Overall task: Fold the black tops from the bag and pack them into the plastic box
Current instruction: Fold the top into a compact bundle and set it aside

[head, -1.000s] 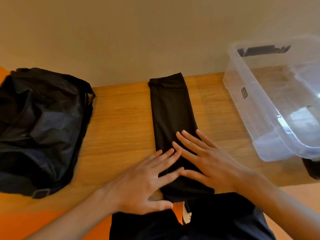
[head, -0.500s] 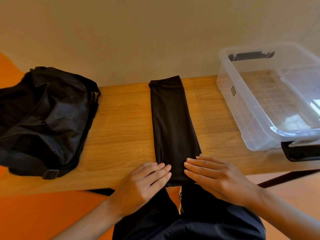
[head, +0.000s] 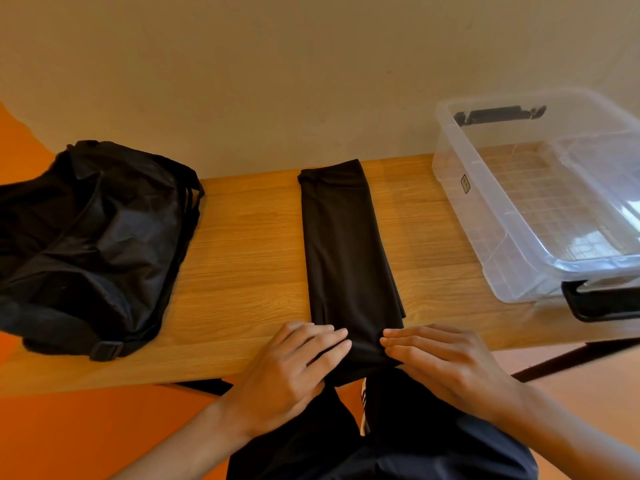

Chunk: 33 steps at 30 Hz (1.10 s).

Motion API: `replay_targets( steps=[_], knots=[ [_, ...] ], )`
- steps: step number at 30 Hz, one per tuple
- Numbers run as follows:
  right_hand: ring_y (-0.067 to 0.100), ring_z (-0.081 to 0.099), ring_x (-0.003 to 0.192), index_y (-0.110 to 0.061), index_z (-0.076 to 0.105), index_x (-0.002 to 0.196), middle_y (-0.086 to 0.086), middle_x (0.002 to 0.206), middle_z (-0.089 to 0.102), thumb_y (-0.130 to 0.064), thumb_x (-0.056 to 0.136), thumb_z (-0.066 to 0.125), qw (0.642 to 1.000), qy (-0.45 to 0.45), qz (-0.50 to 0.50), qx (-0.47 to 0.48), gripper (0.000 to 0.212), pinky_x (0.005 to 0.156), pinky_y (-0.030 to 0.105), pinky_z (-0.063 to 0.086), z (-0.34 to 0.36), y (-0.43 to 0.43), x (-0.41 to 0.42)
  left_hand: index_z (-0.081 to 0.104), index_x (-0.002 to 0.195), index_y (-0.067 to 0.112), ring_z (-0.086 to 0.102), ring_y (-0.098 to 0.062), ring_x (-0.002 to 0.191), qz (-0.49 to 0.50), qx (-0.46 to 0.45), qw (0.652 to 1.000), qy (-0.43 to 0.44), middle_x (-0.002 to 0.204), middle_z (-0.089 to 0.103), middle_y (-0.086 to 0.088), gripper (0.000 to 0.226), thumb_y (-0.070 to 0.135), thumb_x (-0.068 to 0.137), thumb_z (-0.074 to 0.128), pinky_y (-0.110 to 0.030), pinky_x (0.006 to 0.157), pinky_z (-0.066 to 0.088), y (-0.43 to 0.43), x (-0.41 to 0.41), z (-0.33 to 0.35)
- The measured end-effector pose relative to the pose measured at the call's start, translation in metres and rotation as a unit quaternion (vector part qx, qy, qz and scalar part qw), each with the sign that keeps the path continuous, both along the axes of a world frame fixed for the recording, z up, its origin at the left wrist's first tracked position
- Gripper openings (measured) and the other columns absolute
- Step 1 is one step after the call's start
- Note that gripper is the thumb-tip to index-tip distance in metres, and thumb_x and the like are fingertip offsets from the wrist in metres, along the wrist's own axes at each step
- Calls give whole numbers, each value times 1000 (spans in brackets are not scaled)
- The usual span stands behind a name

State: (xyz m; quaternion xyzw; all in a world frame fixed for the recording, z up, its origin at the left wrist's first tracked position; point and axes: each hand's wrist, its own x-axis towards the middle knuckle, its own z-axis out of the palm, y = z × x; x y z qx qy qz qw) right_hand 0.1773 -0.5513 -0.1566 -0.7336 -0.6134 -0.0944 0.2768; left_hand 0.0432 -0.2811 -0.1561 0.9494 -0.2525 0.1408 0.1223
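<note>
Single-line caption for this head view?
Left hand and right hand press the near end of a folded black top, between a black fabric bag and clear plastic box.

Head camera looks forward and down — close over the table [head: 242,258].

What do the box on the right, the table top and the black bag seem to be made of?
Box: clear glossy plastic; the table shows through its walls.
Table top: wood or wood-look laminate, matte, visible grain lines.
Bag: probably thin synthetic fabric; it is crinkled with slight sheen.
</note>
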Motion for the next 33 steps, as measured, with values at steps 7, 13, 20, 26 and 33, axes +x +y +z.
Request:
replay_targets(
  steps=[7,13,20,26,33],
  knots=[
    [11,53,136,-12,76,118,0,135,67,-24,100,68,999,-29,11,-25,23,93,34,56,-6,-3,0,73,120,7,65,-20,109,5,-3,998,-59,119,70,-5,31,5,104,46,-36,92,49,-6,0,-2],
    [10,60,128,-12,77,117,-2,127,71,-21,101,66,1000,-10,12,11,22,90,34,56,-5,0,0,76,112,8,68,-19,98,7,-34,997,-67,105,72,-2,30,11,109,45,-35,89,48,-5,1,4],
    [-1,68,98,-13,75,109,-13,103,71,-34,102,61,990,135,-31,42,26,79,22,56,15,15,13,70,121,1,63,-20,86,1,-153,988,-24,100,67,-6,29,-8,96,58,-26,83,43,7,16,20],
    [4,71,85,-32,70,104,-15,91,73,-39,93,64,948,304,-85,33,15,73,15,53,38,40,35,69,125,5,68,-14,93,2,-263,965,3,104,68,-4,34,9,92,75,-31,77,56,22,44,31],
    [16,74,84,-21,73,100,2,89,76,-34,90,67,889,441,-121,32,17,76,46,61,45,59,62,76,102,3,71,-15,86,77,-350,934,-4,93,72,-3,24,13,82,84,-37,73,57,24,78,39]
  ],
)
